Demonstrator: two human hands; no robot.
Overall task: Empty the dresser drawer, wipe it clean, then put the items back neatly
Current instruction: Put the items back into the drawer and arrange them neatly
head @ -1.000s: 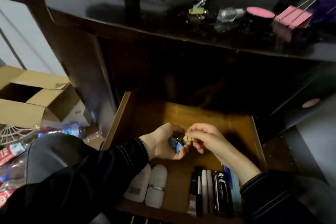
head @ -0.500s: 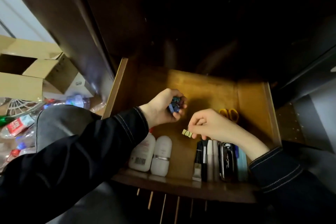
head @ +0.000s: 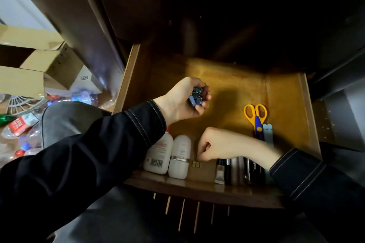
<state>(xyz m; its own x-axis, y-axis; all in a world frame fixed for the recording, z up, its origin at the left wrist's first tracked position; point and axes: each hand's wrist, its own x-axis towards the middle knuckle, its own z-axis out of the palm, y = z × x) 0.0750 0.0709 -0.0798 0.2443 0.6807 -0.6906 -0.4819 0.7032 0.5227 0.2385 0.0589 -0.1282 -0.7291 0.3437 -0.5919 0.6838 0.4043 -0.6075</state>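
While the drawer (head: 286, 92) is being refilled, I lay clips at its near edge.
My left grip (head: 183, 102) curls round the blue clips (head: 196, 96) at mid-left. My right grip (head: 213, 146) pinches the yellow clip (head: 197, 163) by its wire, between the white bottles (head: 179, 156) and the pens (head: 227, 169). I should seat it flat and square before letting go.

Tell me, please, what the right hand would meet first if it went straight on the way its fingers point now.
Probably the drawer floor, in the gap between the white bottle and the dark tube. The yellow clip that the right hand pinches would land first; depth is unclear.
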